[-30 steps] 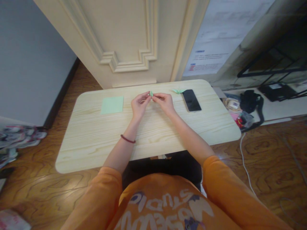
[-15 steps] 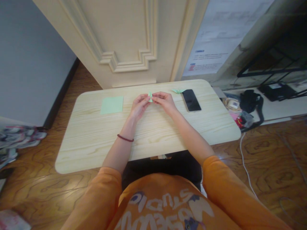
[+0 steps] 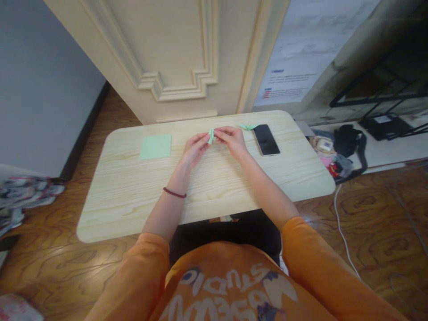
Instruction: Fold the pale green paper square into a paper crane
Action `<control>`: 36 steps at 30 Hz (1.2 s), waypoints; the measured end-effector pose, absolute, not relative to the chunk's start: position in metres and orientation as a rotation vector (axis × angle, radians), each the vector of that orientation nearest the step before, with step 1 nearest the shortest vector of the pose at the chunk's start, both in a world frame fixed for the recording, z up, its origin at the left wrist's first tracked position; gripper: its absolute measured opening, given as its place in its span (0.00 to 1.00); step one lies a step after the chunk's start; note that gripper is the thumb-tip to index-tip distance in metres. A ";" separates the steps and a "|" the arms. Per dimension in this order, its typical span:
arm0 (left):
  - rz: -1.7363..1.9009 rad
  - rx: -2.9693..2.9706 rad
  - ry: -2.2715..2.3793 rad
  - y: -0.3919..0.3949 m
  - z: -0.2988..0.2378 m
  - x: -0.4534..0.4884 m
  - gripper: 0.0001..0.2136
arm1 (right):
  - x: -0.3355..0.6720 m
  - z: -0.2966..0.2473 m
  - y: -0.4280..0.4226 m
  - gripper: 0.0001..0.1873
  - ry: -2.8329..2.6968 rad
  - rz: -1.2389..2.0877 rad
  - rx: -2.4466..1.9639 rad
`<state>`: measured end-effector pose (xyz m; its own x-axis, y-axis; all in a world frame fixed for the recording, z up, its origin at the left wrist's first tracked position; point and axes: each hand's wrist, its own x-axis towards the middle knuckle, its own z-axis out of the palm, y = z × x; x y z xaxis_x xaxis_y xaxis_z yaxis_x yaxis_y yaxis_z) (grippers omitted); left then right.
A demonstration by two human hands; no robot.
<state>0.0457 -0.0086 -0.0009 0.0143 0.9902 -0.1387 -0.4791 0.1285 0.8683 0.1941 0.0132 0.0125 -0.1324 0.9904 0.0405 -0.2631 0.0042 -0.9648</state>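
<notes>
Between my two hands, above the far middle of the table, is a small folded piece of light green paper. My left hand pinches its left side with thumb and fingers. From the other side my right hand grips it between thumb and forefinger. The finer folds are too small to make out. A flat square of the same green paper lies to the left of my hands. Beyond my right hand rests a folded green paper crane, its tip by the phone.
A dark-screened phone lies on the right part of the wood-grain table. The table's far edge is close to a cream panelled door. On the right, a low shelf holds bags and small items; a white cable runs over the floor.
The folded paper has turned and tilted between my fingers, showing a longer strip. My right fingers have shifted slightly on it. Everything on the table stays in place.
</notes>
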 end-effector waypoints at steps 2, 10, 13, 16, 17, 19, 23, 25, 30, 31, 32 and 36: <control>1.321 0.729 0.920 -0.009 -0.001 0.046 0.09 | 0.194 0.014 0.013 0.19 -1.128 1.367 -0.938; 1.272 0.744 0.939 -0.008 -0.002 0.046 0.11 | 0.195 0.012 0.014 0.16 -1.193 1.238 -0.905; 1.276 0.750 0.942 -0.008 -0.003 0.045 0.12 | 0.195 0.013 0.013 0.14 -1.187 1.279 -0.931; 1.280 0.769 0.939 -0.008 -0.003 0.045 0.14 | 0.196 0.015 0.012 0.13 -1.146 1.375 -0.939; 1.281 0.780 0.943 -0.008 -0.003 0.045 0.15 | 0.196 0.015 0.012 0.12 -1.130 1.408 -0.940; 1.279 0.809 0.953 -0.008 -0.003 0.045 0.16 | 0.196 0.016 0.012 0.11 -1.104 1.454 -0.947; 1.288 0.858 0.960 -0.008 -0.003 0.045 0.16 | 0.196 0.017 0.011 0.10 -1.078 1.470 -0.958; 1.317 0.877 0.972 -0.008 -0.004 0.045 0.16 | 0.196 0.018 0.010 0.11 -1.073 1.466 -0.958; 1.368 0.915 1.020 -0.008 -0.003 0.046 0.20 | 0.196 0.020 0.009 0.15 -1.064 1.480 -0.977; 1.366 0.923 1.029 -0.008 -0.003 0.047 0.20 | 0.196 0.020 0.009 0.16 -1.061 1.488 -0.980; 1.366 0.929 1.037 -0.009 -0.002 0.047 0.20 | 0.197 0.019 0.009 0.16 -1.060 1.497 -0.983; 1.375 0.955 1.041 -0.009 -0.003 0.046 0.20 | 0.197 0.017 0.009 0.14 -1.076 1.510 -0.990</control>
<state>0.0461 -0.0087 -0.0030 -0.0640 0.9978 -0.0165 -0.2864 -0.0025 0.9581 0.1971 0.0094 0.0171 -0.1723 0.9827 -0.0684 -0.2558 -0.1117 -0.9603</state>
